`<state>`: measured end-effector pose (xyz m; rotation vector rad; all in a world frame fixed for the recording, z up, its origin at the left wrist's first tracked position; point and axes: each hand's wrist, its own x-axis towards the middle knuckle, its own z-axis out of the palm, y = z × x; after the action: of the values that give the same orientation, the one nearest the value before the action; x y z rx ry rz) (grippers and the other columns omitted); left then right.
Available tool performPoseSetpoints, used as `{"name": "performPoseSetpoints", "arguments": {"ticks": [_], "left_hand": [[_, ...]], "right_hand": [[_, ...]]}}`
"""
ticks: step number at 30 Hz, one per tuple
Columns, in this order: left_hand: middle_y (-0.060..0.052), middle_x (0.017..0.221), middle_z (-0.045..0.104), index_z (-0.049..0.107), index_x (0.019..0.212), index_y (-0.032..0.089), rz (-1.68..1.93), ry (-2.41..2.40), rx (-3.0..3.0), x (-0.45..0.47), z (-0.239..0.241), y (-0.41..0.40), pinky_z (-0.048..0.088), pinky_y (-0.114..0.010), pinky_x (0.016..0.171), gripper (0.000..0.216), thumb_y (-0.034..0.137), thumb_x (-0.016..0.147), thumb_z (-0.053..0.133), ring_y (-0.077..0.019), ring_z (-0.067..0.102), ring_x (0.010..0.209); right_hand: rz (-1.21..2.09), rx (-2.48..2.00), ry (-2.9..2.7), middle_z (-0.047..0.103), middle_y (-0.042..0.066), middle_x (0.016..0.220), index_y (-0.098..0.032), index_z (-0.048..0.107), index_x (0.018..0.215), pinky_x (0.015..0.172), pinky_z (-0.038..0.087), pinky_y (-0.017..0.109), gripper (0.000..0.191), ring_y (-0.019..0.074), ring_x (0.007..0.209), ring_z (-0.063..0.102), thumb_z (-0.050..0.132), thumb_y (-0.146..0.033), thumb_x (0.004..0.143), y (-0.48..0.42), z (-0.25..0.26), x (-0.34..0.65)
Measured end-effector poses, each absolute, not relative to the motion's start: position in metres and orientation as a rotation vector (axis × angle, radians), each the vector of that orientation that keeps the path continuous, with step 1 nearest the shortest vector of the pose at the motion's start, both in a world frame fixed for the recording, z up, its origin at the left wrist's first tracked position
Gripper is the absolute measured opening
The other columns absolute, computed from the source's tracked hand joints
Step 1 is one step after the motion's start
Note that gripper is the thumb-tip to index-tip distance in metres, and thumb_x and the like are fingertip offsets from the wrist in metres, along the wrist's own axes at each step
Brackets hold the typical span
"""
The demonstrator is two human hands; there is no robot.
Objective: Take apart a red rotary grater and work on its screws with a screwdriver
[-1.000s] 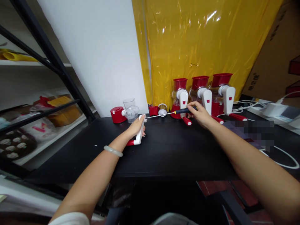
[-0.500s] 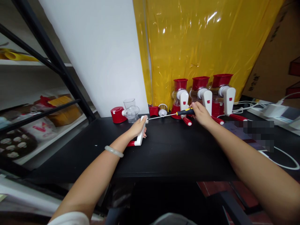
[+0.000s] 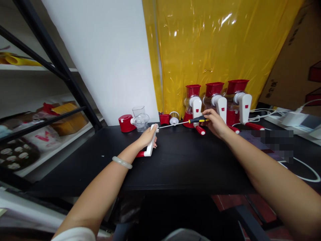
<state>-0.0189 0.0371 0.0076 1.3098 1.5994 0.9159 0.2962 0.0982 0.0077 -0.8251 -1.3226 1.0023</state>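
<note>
Where the white crank (image 3: pixel 149 149) is gripped: its upper end is wrapped by the left hand (image 3: pixel 146 137), thumb laid along it, and its red grip is turned leftward on that hand's near side.
Screwdriver (image 3: pixel 197 119): its handle is held at the rear by the curled fingers of the right hand (image 3: pixel 215 123); the gap between the hands is bridged by its shaft, aimed at the crank's upper end. Whether a screw is met there cannot be told.
Tabletop (image 3: pixel 180 164): a broad black stretch is left between both hands and the straight front edge.
Behind the left hand: a clear housing (image 3: pixel 141 122) and a red base (image 3: pixel 126 124) are set near the back edge.
Beyond the shaft: a red part (image 3: pixel 165 119) and a metal drum (image 3: pixel 174 117) are placed side by side.
Right hand's surroundings: little room is left by three red-and-white machines (image 3: pixel 214 89) lined up behind it; a red-gripped handle (image 3: pixel 200 130) is found just beside the fingers.
Farther right: white cables (image 3: pixel 312 175) are looped.
</note>
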Motion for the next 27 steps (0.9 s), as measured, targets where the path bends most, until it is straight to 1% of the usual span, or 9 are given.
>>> {"name": "performPoseSetpoints", "arguments": {"ticks": [2,5,6,8,12,17,21,24,27], "left_hand": [[0.005,0.053,0.053,0.041,0.116,0.022,0.911,1.592,1.311,-0.0184,0.007,0.0368,0.051,-0.025,0.043,0.055,0.072,0.092,0.035,-0.0152,0.057,0.039],[0.005,0.053,0.053,0.041,0.116,0.022,0.911,1.587,1.321,-0.0183,0.0065,0.0364,0.052,-0.025,0.043,0.056,0.073,0.092,0.035,-0.015,0.057,0.039],[0.005,0.053,0.053,0.041,0.116,0.022,0.912,1.588,1.324,-0.0183,0.0064,0.0364,0.052,-0.025,0.043,0.057,0.073,0.091,0.036,-0.015,0.057,0.039],[0.005,0.053,0.053,0.041,0.116,0.022,0.912,1.595,1.326,-0.0186,0.0063,0.0365,0.052,-0.026,0.043,0.058,0.074,0.091,0.036,-0.0151,0.057,0.039],[0.005,0.053,0.052,0.041,0.115,0.022,0.927,1.609,1.313,-0.019,0.0073,0.037,0.052,-0.026,0.043,0.056,0.072,0.092,0.035,-0.0156,0.057,0.039],[0.005,0.052,0.052,0.042,0.115,0.022,0.943,1.597,1.303,-0.0193,0.0096,0.0364,0.052,-0.025,0.043,0.053,0.07,0.094,0.035,-0.0155,0.057,0.039],[0.005,0.053,0.052,0.041,0.114,0.022,0.941,1.605,1.292,-0.019,0.0097,0.0362,0.051,-0.025,0.043,0.052,0.069,0.094,0.035,-0.0156,0.057,0.039],[0.005,0.053,0.052,0.041,0.115,0.022,0.931,1.604,1.294,-0.0184,0.0093,0.0359,0.051,-0.025,0.043,0.052,0.069,0.094,0.035,-0.0153,0.057,0.039],[0.005,0.053,0.053,0.042,0.115,0.021,0.926,1.594,1.309,-0.0181,0.0089,0.0354,0.052,-0.025,0.044,0.052,0.069,0.095,0.034,-0.0149,0.057,0.039]], "right_hand": [[0.922,-0.892,-1.356,0.056,0.001,0.079,-0.025,0.052,0.081,0.057,0.051,0.031,0.033,0.0153,0.067,0.056,0.061,-0.057,0.078,0.0982,0.008,0.2988],[0.737,-1.025,-1.484,0.054,-0.001,0.062,-0.025,0.054,0.079,0.053,0.046,0.031,0.049,0.0152,0.053,0.051,0.041,-0.071,0.087,0.0985,0.006,0.3024],[0.691,-1.056,-1.521,0.051,-0.002,0.056,-0.025,0.054,0.079,0.051,0.043,0.03,0.051,0.0147,0.05,0.049,0.04,-0.073,0.087,0.0986,0.0051,0.303],[0.653,-1.068,-1.555,0.047,-0.004,0.05,-0.024,0.053,0.079,0.048,0.038,0.028,0.051,0.0131,0.046,0.046,0.046,-0.075,0.084,0.0989,0.0032,0.3032],[0.75,-0.951,-1.504,0.053,-0.004,0.06,-0.024,0.052,0.082,0.046,0.038,0.025,0.051,0.0101,0.048,0.049,0.059,-0.073,0.077,0.1013,0.0008,0.3012],[0.837,-0.933,-1.417,0.058,-0.003,0.077,-0.023,0.054,0.085,0.052,0.048,0.025,0.049,0.0091,0.056,0.054,0.07,-0.066,0.069,0.1043,-0.0001,0.2996],[0.924,-0.895,-1.366,0.057,-0.003,0.08,-0.025,0.054,0.088,0.057,0.053,0.026,0.041,0.0102,0.062,0.056,0.074,-0.054,0.068,0.1009,0.0014,0.2977],[0.968,-0.834,-1.329,0.055,-0.001,0.088,-0.025,0.055,0.088,0.06,0.054,0.027,0.037,0.0121,0.073,0.057,0.075,-0.045,0.064,0.097,0.0042,0.2963],[0.967,-0.825,-1.342,0.054,0.0,0.093,-0.025,0.055,0.087,0.062,0.055,0.028,0.035,0.0141,0.079,0.058,0.075,-0.041,0.064,0.0957,0.0064,0.2968]]}}
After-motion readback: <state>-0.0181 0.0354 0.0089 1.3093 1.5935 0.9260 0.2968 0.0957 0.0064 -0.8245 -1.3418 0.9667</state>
